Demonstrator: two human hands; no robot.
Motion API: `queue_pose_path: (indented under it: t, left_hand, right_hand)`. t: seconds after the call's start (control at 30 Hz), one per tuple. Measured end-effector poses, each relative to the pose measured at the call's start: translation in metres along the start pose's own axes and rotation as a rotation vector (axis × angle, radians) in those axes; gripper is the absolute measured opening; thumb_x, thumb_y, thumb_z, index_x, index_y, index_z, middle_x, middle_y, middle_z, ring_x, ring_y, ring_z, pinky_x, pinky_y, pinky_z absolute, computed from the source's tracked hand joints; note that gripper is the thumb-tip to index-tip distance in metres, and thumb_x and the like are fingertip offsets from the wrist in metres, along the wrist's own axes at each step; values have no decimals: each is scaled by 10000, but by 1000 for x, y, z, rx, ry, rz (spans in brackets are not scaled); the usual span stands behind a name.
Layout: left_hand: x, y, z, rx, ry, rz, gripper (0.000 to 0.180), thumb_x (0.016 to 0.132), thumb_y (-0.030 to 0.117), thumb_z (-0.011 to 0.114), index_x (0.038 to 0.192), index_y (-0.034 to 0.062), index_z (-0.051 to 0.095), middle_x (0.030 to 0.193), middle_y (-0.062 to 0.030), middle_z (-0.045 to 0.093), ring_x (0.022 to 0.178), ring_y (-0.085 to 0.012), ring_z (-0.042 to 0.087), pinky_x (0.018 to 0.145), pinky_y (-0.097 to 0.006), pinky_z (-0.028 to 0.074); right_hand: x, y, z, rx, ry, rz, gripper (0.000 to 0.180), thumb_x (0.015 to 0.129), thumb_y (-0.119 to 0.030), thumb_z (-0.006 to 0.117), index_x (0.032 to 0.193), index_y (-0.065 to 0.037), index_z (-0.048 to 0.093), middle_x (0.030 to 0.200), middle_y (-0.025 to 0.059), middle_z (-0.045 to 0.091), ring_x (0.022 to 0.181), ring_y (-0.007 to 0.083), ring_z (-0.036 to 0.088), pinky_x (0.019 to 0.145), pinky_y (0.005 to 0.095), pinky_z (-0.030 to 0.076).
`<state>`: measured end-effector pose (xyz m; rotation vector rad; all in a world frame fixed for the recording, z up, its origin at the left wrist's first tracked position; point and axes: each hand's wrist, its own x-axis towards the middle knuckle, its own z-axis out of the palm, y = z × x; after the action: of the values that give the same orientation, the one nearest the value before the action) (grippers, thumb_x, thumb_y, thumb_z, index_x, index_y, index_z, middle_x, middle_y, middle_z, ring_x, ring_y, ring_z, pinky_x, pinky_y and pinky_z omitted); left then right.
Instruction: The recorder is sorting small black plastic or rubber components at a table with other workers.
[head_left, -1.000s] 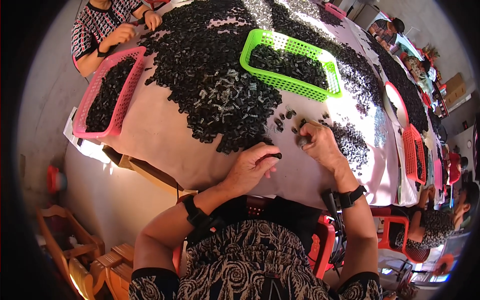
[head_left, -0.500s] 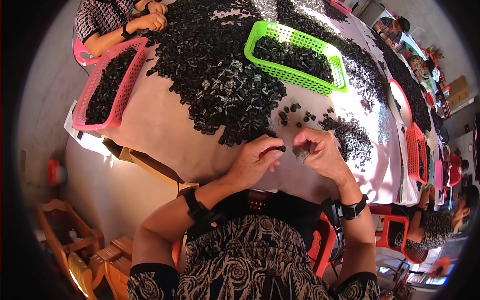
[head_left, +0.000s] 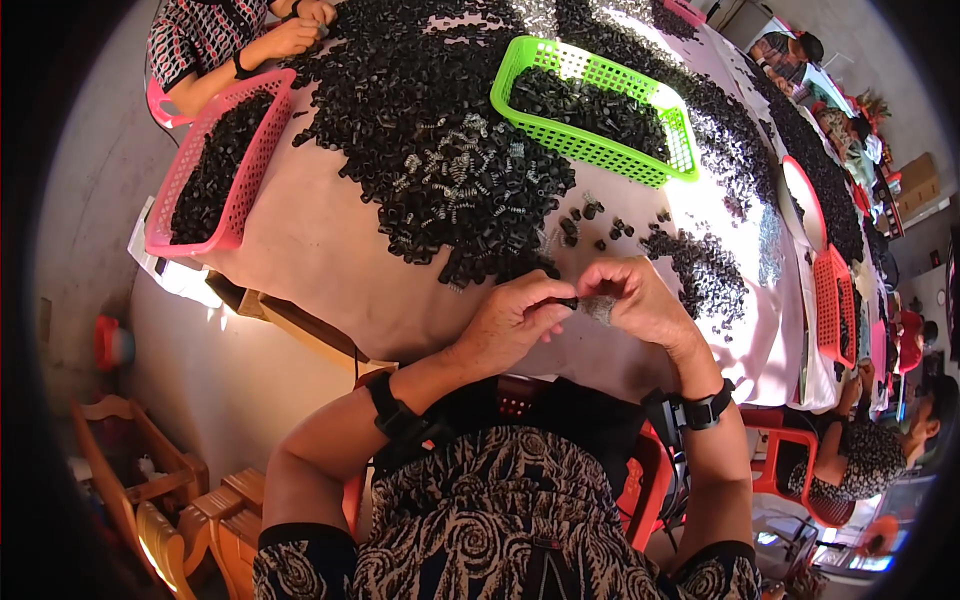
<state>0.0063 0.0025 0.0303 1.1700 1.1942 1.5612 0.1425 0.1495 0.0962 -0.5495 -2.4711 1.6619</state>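
1. The black part (head_left: 570,303) is at your left fingertips, above the table (head_left: 330,265) near its close edge.
2. Your left hand (head_left: 508,318) pinches it between thumb and fingers.
3. Your right hand (head_left: 652,308) is half curled beside it, a grey bit (head_left: 600,308) at its fingertips; you cannot tell how firmly it is gripped.
4. Past your hands spreads a black heap (head_left: 400,110), strewn with springs (head_left: 455,172).
5. The green basket (head_left: 590,153) stands beyond, the pink basket (head_left: 257,170) to your left, both holding black pieces.
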Motion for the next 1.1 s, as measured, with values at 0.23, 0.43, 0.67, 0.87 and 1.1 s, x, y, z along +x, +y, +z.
queue_pose_path:
  t: [0.23, 0.43, 0.67, 0.87, 1.1]
  left_hand:
    - [1, -1, 0, -12, 8, 16, 177, 931, 16, 561, 1102, -11, 594, 881, -37, 558, 703, -88, 602, 642, -232, 526]
    - [1, -2, -2, -54, 20, -4, 189, 926, 10, 567, 1112, -11, 592, 886, -39, 573, 709, -91, 605, 641, -236, 527]
    - [1, -5, -3, -123, 11, 8, 189, 927, 14, 569, 1113, -5, 595, 903, -37, 594, 706, -89, 602, 653, -237, 524]
    - [2, -1, -3, -116, -1, -17, 180, 928, 20, 571, 1104, -9, 592, 908, -37, 605, 707, -86, 598, 658, -235, 519]
    - [2, 2, -2, -92, -11, -43, 161, 932, 24, 561, 1085, -14, 595, 861, -27, 574, 707, -80, 587, 662, -231, 513]
  right_hand:
    - [0, 8, 2, 116, 44, 83, 123, 792, 39, 579, 888, -14, 634, 779, -24, 610, 707, 28, 502, 609, 203, 426]
    - [-2, 6, 3, 312, -45, 155, 80, 854, -81, 672, 903, -57, 614, 758, -34, 594, 612, 32, 525, 525, 187, 433]
    - [-3, 13, 4, 453, -65, 143, 102, 858, -103, 685, 902, -68, 601, 764, -22, 598, 601, 42, 540, 521, 182, 446]
    - [-5, 8, 2, 469, -32, 142, 77, 870, -91, 655, 920, -64, 602, 772, -12, 605, 646, 46, 555, 533, 194, 454]
    - [2, 17, -21, 333, 385, 108, 81, 907, -43, 562, 952, -61, 626, 778, -25, 607, 652, 35, 538, 550, 174, 420]
